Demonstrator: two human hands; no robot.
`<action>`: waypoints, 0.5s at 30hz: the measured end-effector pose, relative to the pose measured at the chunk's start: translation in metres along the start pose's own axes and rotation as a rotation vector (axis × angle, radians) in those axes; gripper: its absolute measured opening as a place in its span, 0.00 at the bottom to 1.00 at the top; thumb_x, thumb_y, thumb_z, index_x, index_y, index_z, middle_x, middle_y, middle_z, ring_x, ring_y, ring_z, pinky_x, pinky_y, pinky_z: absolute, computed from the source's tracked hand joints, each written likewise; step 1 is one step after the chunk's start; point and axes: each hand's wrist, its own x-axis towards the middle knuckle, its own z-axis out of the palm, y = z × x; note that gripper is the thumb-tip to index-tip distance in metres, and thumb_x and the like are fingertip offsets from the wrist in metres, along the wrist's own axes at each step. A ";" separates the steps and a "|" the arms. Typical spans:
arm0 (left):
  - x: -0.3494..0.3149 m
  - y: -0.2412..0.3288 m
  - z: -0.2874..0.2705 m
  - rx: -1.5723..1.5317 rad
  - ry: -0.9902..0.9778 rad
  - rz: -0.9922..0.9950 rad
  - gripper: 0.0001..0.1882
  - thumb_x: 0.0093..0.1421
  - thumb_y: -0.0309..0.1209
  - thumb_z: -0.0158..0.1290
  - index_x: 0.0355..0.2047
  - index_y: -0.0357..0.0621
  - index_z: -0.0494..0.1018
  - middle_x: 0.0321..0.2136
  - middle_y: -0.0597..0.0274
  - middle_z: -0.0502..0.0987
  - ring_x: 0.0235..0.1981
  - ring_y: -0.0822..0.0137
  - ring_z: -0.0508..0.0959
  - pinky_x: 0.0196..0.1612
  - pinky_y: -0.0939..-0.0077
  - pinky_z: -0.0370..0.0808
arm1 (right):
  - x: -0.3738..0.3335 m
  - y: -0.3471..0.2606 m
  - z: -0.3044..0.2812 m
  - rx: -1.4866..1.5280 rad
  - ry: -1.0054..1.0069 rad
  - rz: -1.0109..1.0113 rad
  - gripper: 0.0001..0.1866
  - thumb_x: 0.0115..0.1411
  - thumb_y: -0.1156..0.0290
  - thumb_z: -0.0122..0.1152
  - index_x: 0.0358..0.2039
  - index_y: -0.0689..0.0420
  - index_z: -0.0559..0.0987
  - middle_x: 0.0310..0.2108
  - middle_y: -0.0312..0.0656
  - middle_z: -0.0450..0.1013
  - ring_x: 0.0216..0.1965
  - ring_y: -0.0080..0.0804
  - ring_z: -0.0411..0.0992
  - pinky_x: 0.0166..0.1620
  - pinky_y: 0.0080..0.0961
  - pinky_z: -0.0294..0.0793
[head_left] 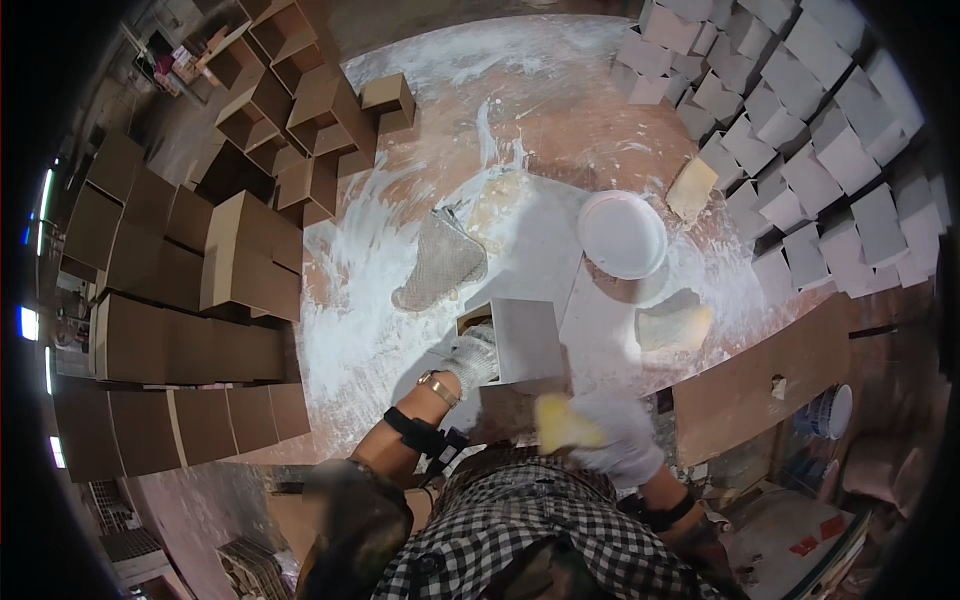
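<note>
Along the left edge of the floor I see stacked brown cardboard boxes (pixel 200 270), then a spare mesh glove (pixel 440 262) lying on the white-dusted floor (pixel 400 330). My gloved left hand (pixel 470 358) grips the near left edge of a grey square tile (pixel 527 340), fingers curled round it. The tile lies flat mid-floor, its longer side pointing away from me. My right hand (pixel 620 435), blurred, pinches a yellow sponge (pixel 562 422). I judge wiping is in hand; next needs the sponge on the tile face. A white bucket (pixel 621 235) stands beyond, grey tiles (pixel 800 130) stacked right
</note>
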 end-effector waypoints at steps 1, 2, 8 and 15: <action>0.005 0.015 -0.031 0.008 -0.089 0.115 0.17 0.57 0.40 0.49 0.37 0.39 0.78 0.29 0.46 0.79 0.30 0.50 0.80 0.31 0.58 0.77 | -0.011 0.013 -0.007 0.328 0.163 0.207 0.25 0.39 0.60 0.71 0.39 0.55 0.78 0.28 0.41 0.73 0.32 0.43 0.72 0.40 0.36 0.69; -0.001 0.018 -0.048 0.029 -0.185 0.193 0.17 0.58 0.38 0.48 0.38 0.39 0.78 0.29 0.47 0.80 0.30 0.50 0.80 0.32 0.57 0.77 | 0.000 0.009 -0.016 0.290 0.246 0.211 0.24 0.41 0.61 0.71 0.40 0.55 0.78 0.29 0.42 0.74 0.32 0.42 0.72 0.41 0.36 0.69; 0.004 0.016 -0.043 0.047 -0.168 0.273 0.17 0.60 0.37 0.47 0.42 0.40 0.76 0.36 0.43 0.78 0.36 0.50 0.79 0.41 0.58 0.76 | 0.114 0.013 -0.039 -0.265 0.309 -0.108 0.24 0.45 0.53 0.67 0.42 0.51 0.80 0.35 0.44 0.76 0.35 0.39 0.74 0.42 0.34 0.69; 0.007 -0.019 0.010 -0.461 0.043 0.378 0.13 0.60 0.33 0.47 0.40 0.43 0.78 0.36 0.46 0.79 0.36 0.51 0.80 0.40 0.60 0.79 | 0.063 -0.026 0.026 -0.220 0.021 0.003 0.29 0.37 0.56 0.72 0.43 0.48 0.79 0.33 0.43 0.75 0.34 0.40 0.74 0.40 0.36 0.71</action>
